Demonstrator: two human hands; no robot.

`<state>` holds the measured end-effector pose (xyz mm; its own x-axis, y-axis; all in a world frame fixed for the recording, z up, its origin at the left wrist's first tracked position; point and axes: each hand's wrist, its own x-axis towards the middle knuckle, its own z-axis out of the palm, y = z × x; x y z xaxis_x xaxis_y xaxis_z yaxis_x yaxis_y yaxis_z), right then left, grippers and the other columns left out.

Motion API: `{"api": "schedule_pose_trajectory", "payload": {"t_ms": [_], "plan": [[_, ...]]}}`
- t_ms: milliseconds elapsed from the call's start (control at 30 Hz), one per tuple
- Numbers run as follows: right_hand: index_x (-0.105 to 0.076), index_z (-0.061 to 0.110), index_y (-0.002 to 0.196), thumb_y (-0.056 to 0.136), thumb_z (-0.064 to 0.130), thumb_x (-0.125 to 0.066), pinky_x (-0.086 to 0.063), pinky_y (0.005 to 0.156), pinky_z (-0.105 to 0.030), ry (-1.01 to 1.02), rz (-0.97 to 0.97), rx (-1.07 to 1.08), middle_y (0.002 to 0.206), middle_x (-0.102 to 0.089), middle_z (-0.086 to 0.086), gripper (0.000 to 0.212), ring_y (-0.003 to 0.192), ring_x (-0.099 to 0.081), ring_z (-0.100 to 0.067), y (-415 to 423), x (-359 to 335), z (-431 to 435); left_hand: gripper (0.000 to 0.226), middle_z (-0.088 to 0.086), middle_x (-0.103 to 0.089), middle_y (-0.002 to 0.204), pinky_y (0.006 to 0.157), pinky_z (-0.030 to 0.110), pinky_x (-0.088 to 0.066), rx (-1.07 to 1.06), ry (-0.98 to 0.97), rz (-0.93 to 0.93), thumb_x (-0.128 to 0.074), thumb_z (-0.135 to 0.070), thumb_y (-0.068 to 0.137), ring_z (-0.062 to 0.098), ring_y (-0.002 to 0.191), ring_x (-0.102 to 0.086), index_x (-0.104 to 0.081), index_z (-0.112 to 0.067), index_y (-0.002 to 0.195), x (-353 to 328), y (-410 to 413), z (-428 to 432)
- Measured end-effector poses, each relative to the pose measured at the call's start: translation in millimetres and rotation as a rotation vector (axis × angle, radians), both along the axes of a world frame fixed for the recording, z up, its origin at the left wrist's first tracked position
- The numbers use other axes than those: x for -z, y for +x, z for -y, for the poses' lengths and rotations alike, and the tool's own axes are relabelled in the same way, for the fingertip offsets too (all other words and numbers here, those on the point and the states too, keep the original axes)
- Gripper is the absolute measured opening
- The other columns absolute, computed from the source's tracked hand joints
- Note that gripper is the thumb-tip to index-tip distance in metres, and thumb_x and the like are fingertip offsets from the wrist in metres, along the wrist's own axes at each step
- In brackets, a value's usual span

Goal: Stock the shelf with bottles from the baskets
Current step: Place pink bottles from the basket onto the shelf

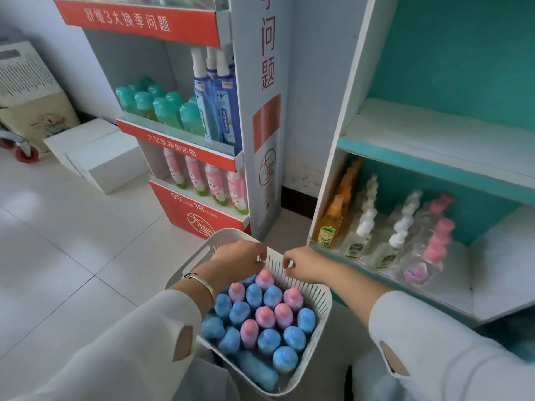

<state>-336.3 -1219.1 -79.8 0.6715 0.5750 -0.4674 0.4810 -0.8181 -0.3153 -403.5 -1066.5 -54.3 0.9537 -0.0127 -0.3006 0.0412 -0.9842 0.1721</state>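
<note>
White basket of blue, pink bottles

- "舒缓3大换季问题" is printed in white on the stand's top red band, far above the fingers of the left hand.
- "季问题" is set vertically in red on the white side panel, straight above the fingers.
- "大宝氨基酸洁面" is printed on the middle red strip.
- "99" and "18" are shown on the bottom red panel, just beyond the fingers.
- The bottle labels cannot be read.

Single head-worn wide-angle camera looks forward and down, close over the basket, shelf at right.
</note>
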Motion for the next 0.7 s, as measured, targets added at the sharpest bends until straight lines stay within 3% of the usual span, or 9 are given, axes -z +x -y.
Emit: {"api": "schedule_pose_trajectory", "payload": {"t_ms": [133, 300, 367, 433, 700], "plan": [[-0.059, 0.014, 0.118, 0.093, 0.018, -0.048, -0.04, 0.081, -0.027, 0.012, -0.065, 0.04, 0.12, -0.058, -0.007, 0.027, 0.105, -0.057, -0.024, 18, 32, -35, 0.026, 0.0, -0.06, 0.115, 0.082, 0.032, -0.042, 0.036, 0.008, -0.09, -0.044, -0.032, 0.092, 0.024, 0.109, -0.056, -0.056, -0.026, 0.114, 16, 18, -16], [-0.061, 0.018, 0.104, 0.082, 0.021, -0.054, -0.048, 0.089, -0.036, -0.019, -0.086, -0.001, 0.111, -0.063, -0.008, 0.023, 0.104, -0.059, -0.028, 33, 93, -70, 0.024, -0.001, -0.058, 0.118, 0.078, 0.028, -0.034, -0.029, -0.034, -0.067, -0.044, -0.032, 0.091, 0.023, 0.11, -0.054, -0.056, -0.033, 0.113, 31, 32, -39], [-0.06, 0.012, 0.11, 0.083, 0.017, -0.054, -0.046, 0.085, -0.03, -0.025, -0.051, -0.033, 0.11, -0.063, -0.01, 0.028, 0.107, -0.059, -0.028, 34, 107, -78, 0.022, -0.001, -0.059, 0.117, 0.081, 0.031, -0.04, -0.01, -0.034, -0.104, -0.044, -0.032, 0.092, 0.023, 0.109, -0.055, -0.056, -0.031, 0.109, 36, 34, -42], [-0.057, 0.008, 0.117, 0.089, 0.015, -0.048, -0.047, 0.088, -0.033, -0.047, 0.007, -0.051, 0.115, -0.061, -0.013, 0.03, 0.109, -0.058, -0.03, 33, 121, -85, 0.023, -0.003, -0.058, 0.117, 0.083, 0.032, -0.042, 0.007, -0.029, -0.11, -0.043, -0.032, 0.092, 0.023, 0.11, -0.055, -0.055, -0.031, 0.112, 38, 34, -45], [-0.057, 0.011, 0.125, 0.097, 0.009, -0.038, -0.047, 0.093, -0.037, -0.3, 0.195, -0.156, 0.128, -0.056, -0.009, 0.034, 0.117, -0.057, -0.03, 27, 177, -104, 0.027, -0.004, -0.056, 0.121, 0.075, 0.026, -0.034, -0.036, 0.005, -0.132, -0.044, -0.031, 0.094, 0.019, 0.112, -0.053, -0.052, -0.03, 0.12, 50, 25, -69]]}}
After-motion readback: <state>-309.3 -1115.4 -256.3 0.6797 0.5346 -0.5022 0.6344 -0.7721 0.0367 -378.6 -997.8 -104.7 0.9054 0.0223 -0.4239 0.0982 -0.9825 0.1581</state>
